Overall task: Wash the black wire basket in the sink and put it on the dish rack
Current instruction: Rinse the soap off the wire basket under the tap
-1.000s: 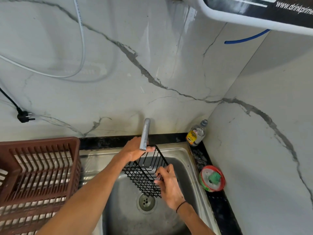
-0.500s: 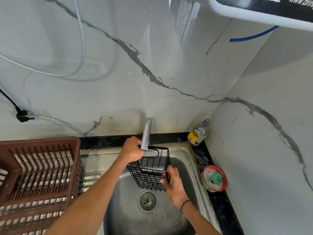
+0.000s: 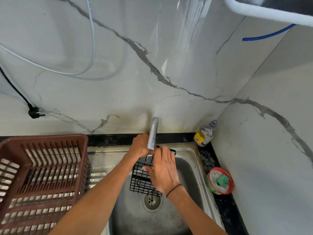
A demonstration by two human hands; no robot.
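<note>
The black wire basket [image 3: 141,181] hangs tilted over the steel sink [image 3: 191,168], just under the grey tap spout [image 3: 153,133]. My left hand [image 3: 140,146] grips the basket's upper rim behind the spout. My right hand [image 3: 163,168] lies flat across the basket's front, fingers spread and pressed on the wires, hiding much of it. The brown plastic dish rack [image 3: 42,168] stands to the left of the sink, apart from the basket.
The drain [image 3: 152,200] sits right below the basket. A dish soap bottle [image 3: 205,134] stands in the back right corner. A red-rimmed round tub with a green scrubber [image 3: 220,180] rests on the black counter, right of the sink. A loose plug [image 3: 34,112] hangs on the wall.
My right hand has moved from the basket's lower right side up onto its front face. The basket has turned and tipped more upright under the spout. My left hand keeps its hold.
</note>
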